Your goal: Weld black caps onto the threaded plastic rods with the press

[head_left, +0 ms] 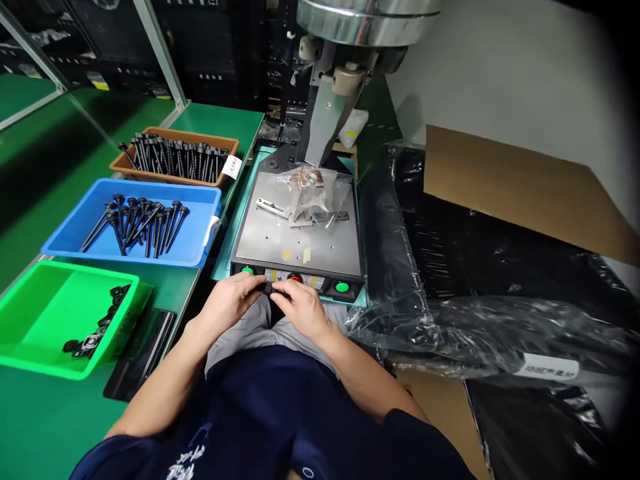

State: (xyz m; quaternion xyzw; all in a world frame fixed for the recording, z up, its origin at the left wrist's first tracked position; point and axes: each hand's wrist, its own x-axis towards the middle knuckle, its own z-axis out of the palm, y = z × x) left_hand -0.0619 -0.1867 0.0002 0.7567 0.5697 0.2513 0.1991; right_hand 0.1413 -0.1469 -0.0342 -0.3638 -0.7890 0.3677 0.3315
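Observation:
My left hand (231, 303) and my right hand (304, 308) meet above my lap, in front of the machine's button panel. Between their fingertips they pinch a small black part (269, 288); most of it is covered by the fingers, so its kind cannot be made out. Just beyond the hands are a green button (342, 287) and a partly hidden red button (295, 277). Behind these lies the machine's grey metal plate (250, 233), with a fixture (303, 193) wrapped in clear plastic standing on it.
On the green table at left stand a brown bin (145, 175) and a blue bin (65, 233), both with black knob-headed rods. A green bin (35, 300) contains small black parts. A dark flat device (143, 353) lies beside it. Plastic-wrapped black goods (450, 320) crowd the right.

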